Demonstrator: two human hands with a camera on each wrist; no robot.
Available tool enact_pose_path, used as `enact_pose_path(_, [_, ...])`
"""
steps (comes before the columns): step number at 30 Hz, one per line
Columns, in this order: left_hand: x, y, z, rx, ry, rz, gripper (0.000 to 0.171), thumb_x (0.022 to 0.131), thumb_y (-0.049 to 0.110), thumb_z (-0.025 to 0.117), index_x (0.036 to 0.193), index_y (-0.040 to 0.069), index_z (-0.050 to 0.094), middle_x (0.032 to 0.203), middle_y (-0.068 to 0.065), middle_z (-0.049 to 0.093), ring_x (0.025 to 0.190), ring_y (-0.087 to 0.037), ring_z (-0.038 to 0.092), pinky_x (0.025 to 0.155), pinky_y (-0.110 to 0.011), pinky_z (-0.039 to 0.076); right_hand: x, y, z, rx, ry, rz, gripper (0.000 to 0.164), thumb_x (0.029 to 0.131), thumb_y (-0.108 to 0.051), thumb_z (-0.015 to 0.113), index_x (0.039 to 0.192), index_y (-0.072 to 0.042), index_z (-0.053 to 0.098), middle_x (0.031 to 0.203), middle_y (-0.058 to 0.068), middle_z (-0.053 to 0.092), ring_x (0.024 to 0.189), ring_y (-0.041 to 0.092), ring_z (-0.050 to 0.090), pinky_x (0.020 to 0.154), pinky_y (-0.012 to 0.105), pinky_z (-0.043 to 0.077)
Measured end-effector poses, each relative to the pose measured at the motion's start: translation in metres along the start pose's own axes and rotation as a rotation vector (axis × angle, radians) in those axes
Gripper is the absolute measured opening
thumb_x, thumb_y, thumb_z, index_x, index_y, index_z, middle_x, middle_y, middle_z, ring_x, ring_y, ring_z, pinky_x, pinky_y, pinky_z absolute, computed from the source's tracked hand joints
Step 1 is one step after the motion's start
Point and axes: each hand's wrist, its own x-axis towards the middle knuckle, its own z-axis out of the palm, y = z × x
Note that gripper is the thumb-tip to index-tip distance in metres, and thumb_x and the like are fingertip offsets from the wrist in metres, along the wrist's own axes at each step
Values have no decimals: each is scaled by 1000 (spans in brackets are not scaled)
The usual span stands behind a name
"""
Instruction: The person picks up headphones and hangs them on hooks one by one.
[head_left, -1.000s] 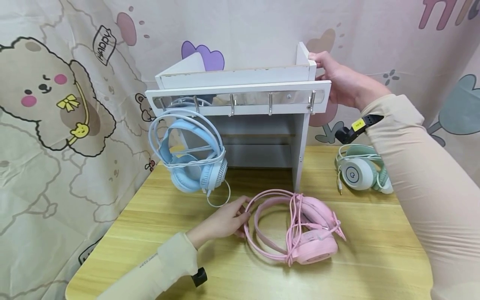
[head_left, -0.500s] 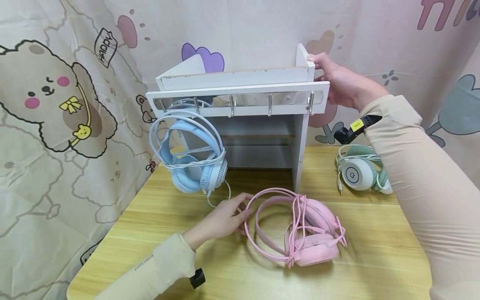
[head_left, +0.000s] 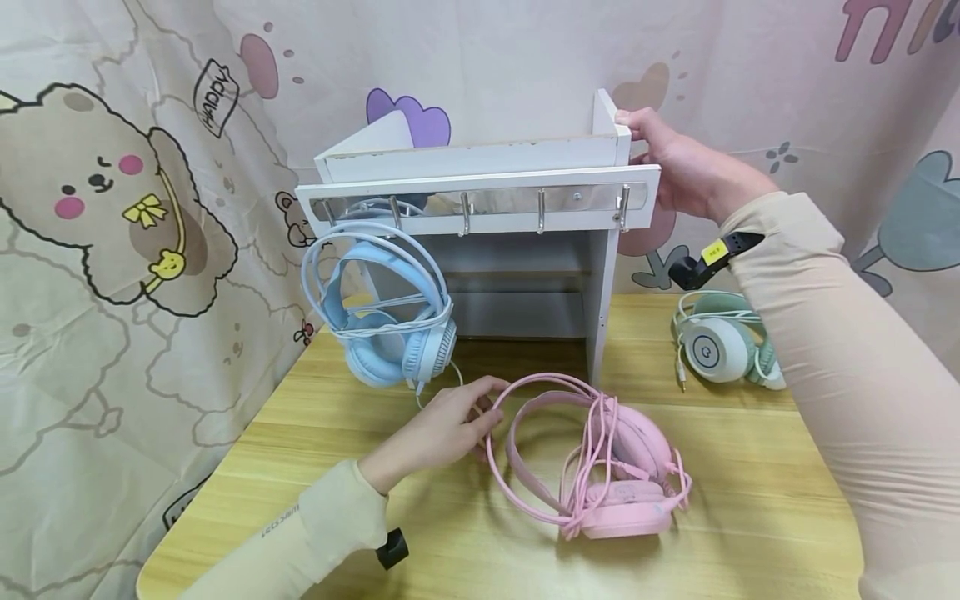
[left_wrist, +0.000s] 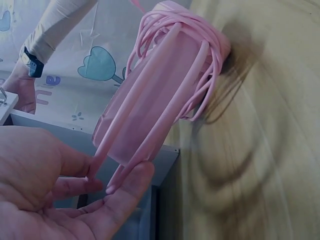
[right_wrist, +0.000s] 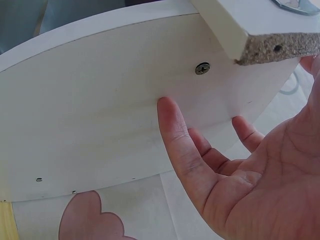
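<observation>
My left hand (head_left: 442,421) pinches the headband of pink headphones (head_left: 630,517) between thumb and fingers. In the left wrist view, the pink headband (left_wrist: 150,100) slants up from the fingertips, and a cable is bundled near the ear cups. My right hand (head_left: 682,167) holds the upper right corner of a white shelf (head_left: 480,157). In the right wrist view, digits of the hand (right_wrist: 235,185) touch the shelf's side panel (right_wrist: 110,110); part of the grip is hidden. Light blue headphones (head_left: 382,308) hang from the left side of the shelf's hook rail (head_left: 502,200).
Green and white headphones (head_left: 720,342) lie on the wooden table (head_left: 712,483) to the right, partly behind the right sleeve. Several metal hooks line the rail. A patterned curtain (head_left: 525,67) stands behind the table and along its left.
My left hand has shifted slightly up and left with the pink headband. The pink ear cups have turned a little and sit slightly lower. My right hand stays at the shelf corner.
</observation>
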Motion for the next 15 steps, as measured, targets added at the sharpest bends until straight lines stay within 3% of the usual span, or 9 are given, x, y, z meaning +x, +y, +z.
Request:
enact_pose_path(7, [1,10,-6,32,13,8,37,110,11,59,147,13,60,103,-9,71,75,-11,74,63,-28,64,-1,-1,0,0,3,-6,59,100,-80,30,139,-36,30,137,6,51,120,19,61,91,32,60])
enact_pose_path(15, [1,20,-12,62,10,39,36,109,10,61,144,12,62,99,-7,72,73,-9,73,63,-27,64,-2,-1,1,-2,7,1,58,99,-80,30,136,-35,31,135,5,52,116,16,64,91,32,59])
